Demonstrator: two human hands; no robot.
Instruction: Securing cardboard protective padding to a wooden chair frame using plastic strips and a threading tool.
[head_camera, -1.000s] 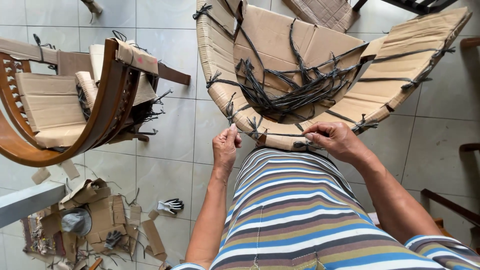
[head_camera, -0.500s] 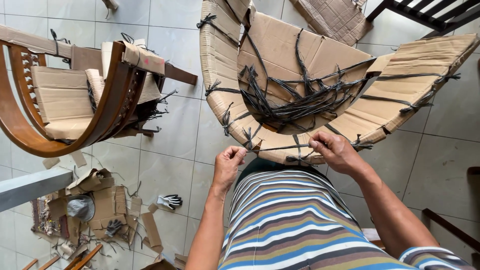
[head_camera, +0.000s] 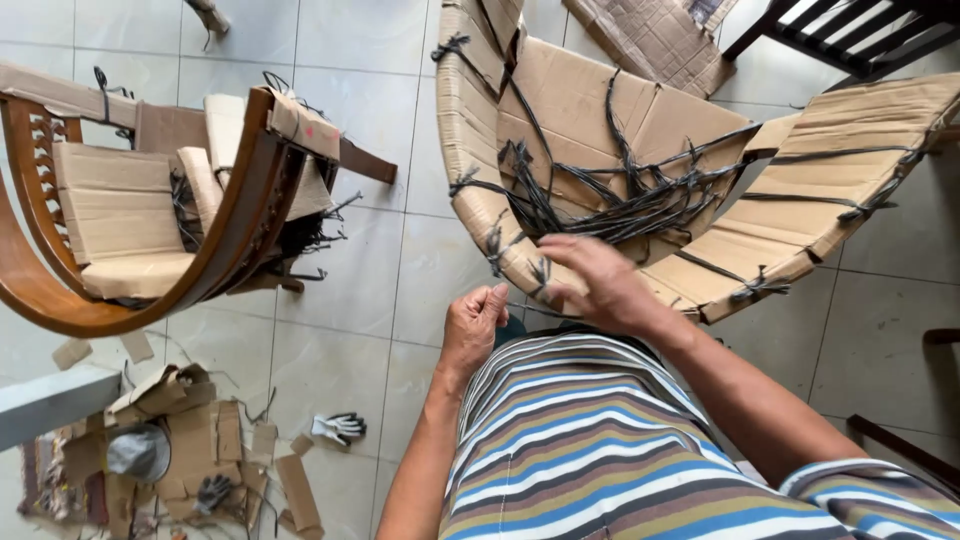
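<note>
The pale tiled floor (head_camera: 350, 60) carries cardboard scraps (head_camera: 200, 445), a glove (head_camera: 338, 428), a wooden chair (head_camera: 150, 230) and a cardboard-wrapped chair (head_camera: 640, 150).

I saw matt brown cardboard (head_camera: 580, 110) wrapping the chair, bound with glossy black plastic straps (head_camera: 620, 205). Left of it, another chair (head_camera: 240, 230) showed polished wood. The floor (head_camera: 350, 290) was smooth, pale tile.

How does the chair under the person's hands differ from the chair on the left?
The near chair is wholly covered in brown cardboard, bound with many black straps; the left chair shows its bare curved wooden frame, with cardboard only in patches. The near chair has the right hand on its edge and the left hand beside it; the left chair is untouched. Both stand on the tiled floor.
</note>
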